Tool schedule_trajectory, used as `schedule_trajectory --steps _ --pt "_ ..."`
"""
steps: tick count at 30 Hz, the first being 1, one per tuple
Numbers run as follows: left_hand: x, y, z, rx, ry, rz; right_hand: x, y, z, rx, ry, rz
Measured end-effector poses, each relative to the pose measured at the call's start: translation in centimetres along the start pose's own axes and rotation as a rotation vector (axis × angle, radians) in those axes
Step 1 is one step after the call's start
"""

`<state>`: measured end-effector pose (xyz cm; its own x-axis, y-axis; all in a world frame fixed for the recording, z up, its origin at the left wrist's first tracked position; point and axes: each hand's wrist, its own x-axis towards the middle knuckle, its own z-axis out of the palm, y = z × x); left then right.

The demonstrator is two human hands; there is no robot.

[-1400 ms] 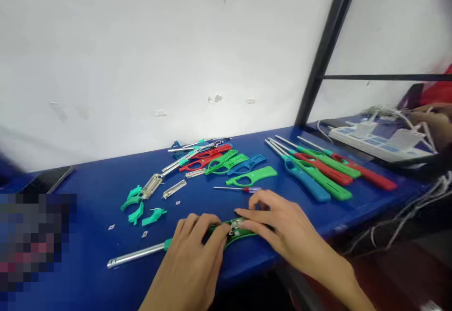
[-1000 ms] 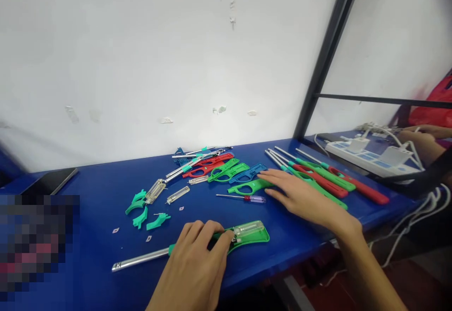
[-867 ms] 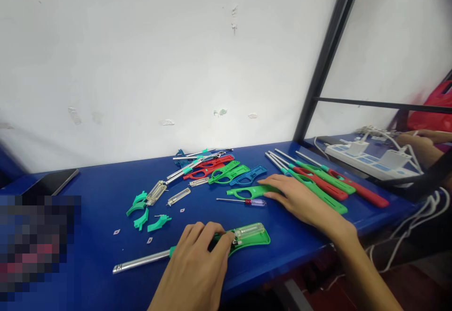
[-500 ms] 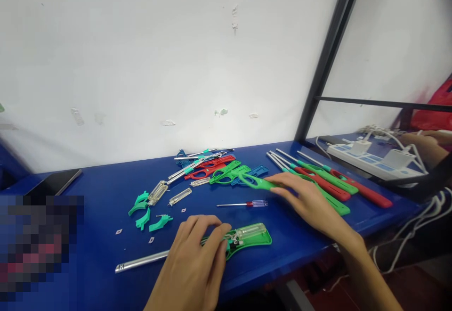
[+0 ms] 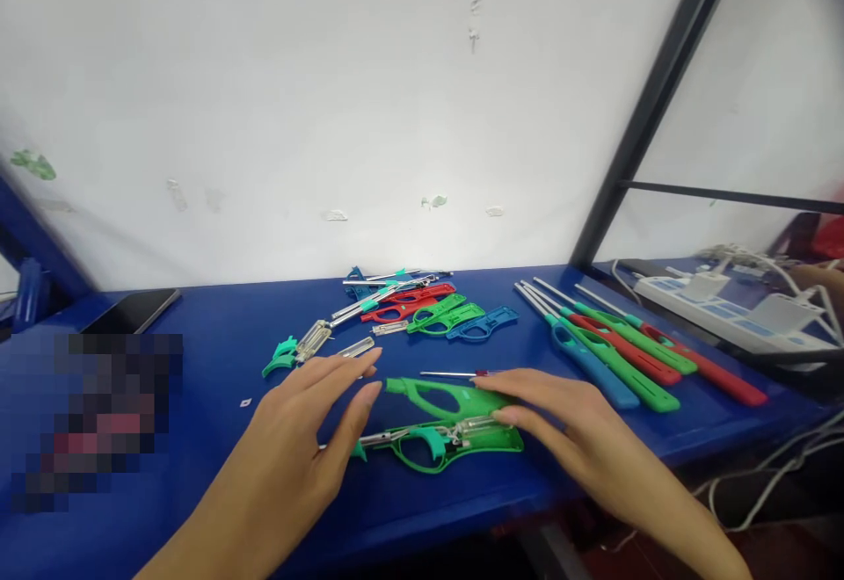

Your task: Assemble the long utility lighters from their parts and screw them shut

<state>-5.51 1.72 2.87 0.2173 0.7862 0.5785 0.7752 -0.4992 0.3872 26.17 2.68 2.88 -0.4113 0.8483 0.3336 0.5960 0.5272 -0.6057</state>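
Note:
In front of me on the blue table lies an opened utility lighter; its green lower shell [image 5: 505, 441] carries a teal trigger [image 5: 432, 442], a clear fuel tank [image 5: 478, 425] and a metal tube [image 5: 379, 439]. My right hand [image 5: 571, 422] grips the wide end of a matching green shell half [image 5: 465, 398], held just behind and partly over the opened lighter. My left hand [image 5: 300, 431] is above the tube, thumb and fingers apart, hiding most of the tube. A screwdriver [image 5: 445, 374] lies behind the shell half, its handle mostly hidden by my right hand.
Loose shells, such as a blue one [image 5: 484, 323], teal triggers [image 5: 282, 356] and fuel tanks [image 5: 313, 340] lie toward the wall. Several whole lighters [image 5: 633, 369] lie at the right. A phone [image 5: 135, 309] is at the left; a power strip [image 5: 712, 308] stands beyond the black post [image 5: 650, 114].
My right hand has brought the green shell half left and nearer, to the opened lighter. My left hand has let go of the lighter's middle, shifted left and opened. The view has shifted slightly.

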Motion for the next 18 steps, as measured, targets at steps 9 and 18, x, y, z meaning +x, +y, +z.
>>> schedule_trajectory --steps 9,18 --pt "0.0 -0.3 -0.5 -0.059 -0.318 0.08 -0.9 -0.4 1.4 -0.139 -0.028 -0.143" --pt "0.4 0.2 0.0 -0.016 -0.448 0.092 -1.0 -0.2 1.7 -0.179 -0.121 -0.113"
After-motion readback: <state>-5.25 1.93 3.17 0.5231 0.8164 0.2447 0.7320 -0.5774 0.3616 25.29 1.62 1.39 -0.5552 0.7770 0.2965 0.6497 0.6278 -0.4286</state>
